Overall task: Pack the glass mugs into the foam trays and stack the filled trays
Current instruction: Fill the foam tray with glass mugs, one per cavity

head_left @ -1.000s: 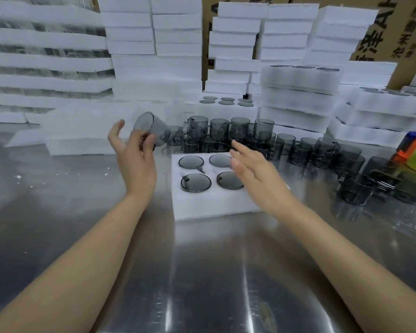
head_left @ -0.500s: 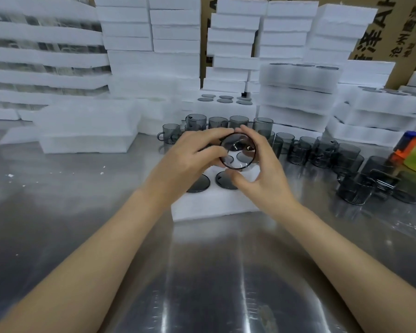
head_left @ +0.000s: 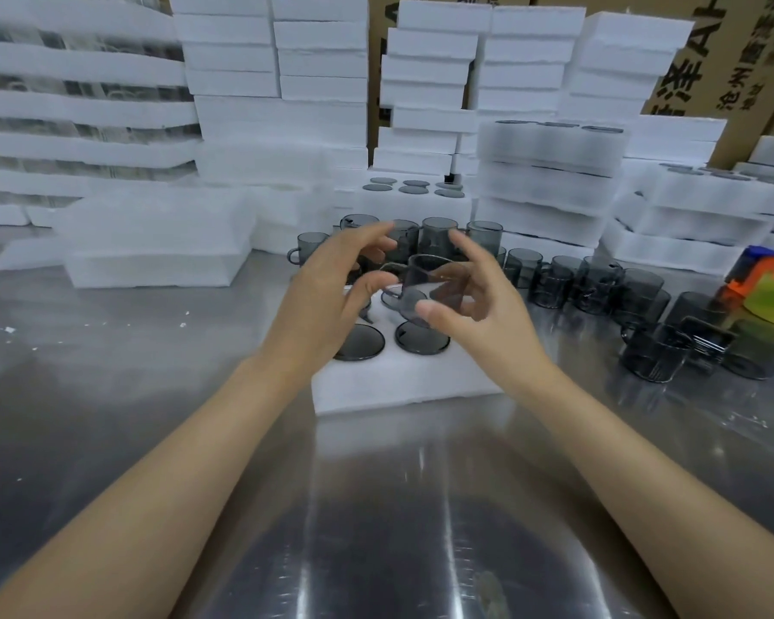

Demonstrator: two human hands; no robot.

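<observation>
Mug (head_left: 430, 279) (smoky cylindrical glass) gripped in right hand (head_left: 488, 314) above foam tray (head_left: 398, 382).

Steel table (head_left: 108, 395) (shiny) w/ cardboard boxes (head_left: 733, 46) behind

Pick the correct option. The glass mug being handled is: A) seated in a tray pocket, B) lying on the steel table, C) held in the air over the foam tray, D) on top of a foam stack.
C: the right hand grips the glass mug in the air above the foam tray, clear of its pockets.
</observation>
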